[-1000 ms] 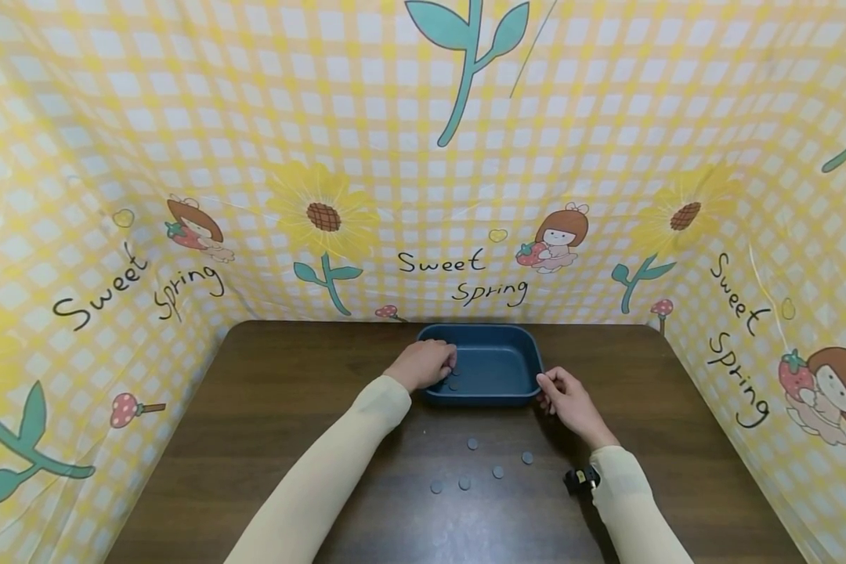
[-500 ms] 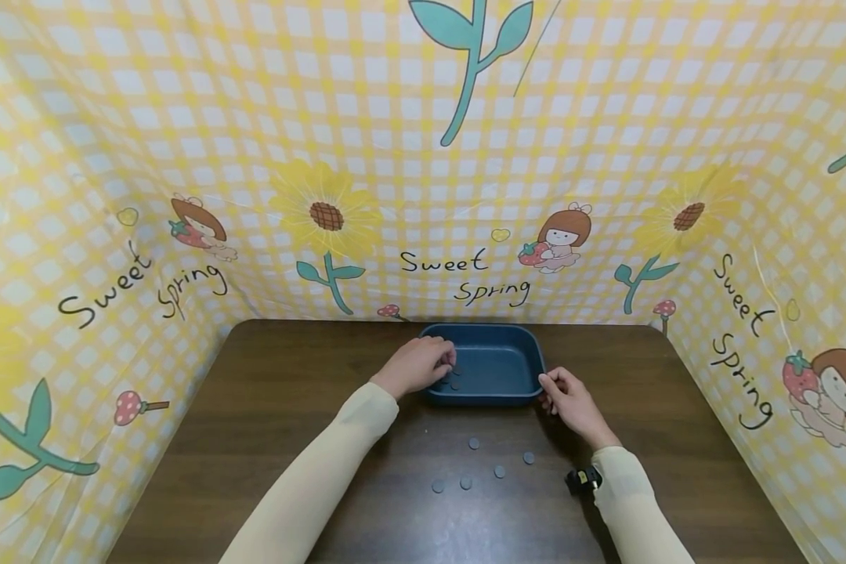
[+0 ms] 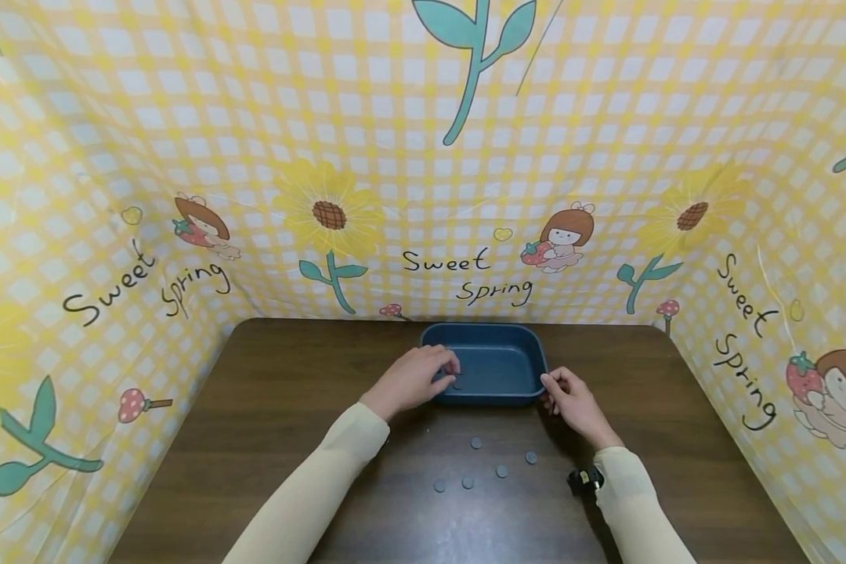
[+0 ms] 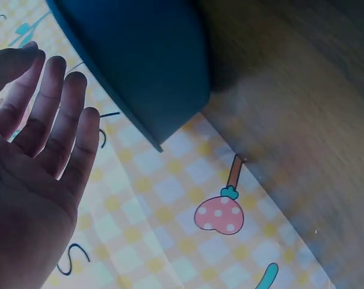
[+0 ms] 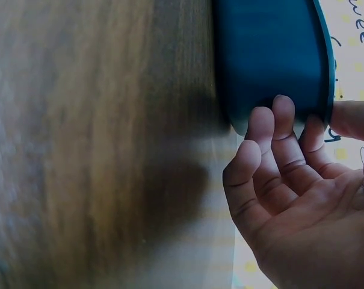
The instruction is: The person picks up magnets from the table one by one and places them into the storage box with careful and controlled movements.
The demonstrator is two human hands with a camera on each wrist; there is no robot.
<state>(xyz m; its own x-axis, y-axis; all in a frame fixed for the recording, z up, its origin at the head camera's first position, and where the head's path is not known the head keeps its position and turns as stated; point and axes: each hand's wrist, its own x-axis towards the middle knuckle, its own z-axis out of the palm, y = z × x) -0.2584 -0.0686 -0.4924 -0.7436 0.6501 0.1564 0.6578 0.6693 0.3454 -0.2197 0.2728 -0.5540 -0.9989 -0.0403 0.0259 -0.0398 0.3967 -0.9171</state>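
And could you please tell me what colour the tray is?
The tray is dark blue, which shows best in the head view.

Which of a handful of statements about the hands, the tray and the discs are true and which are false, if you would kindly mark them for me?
1. The right hand pinches the rim of the blue tray. True.
2. The tray lies upside down. False: it stands with its open side up.
3. Five grey discs lie on the table outside the tray. True.
4. The left hand is flat on the table. False: it is at the tray's left end, with its fingers over the inside in the head view.
5. The cloth behind the table is plain white. False: it is checked in yellow and white, with printed flowers and words.
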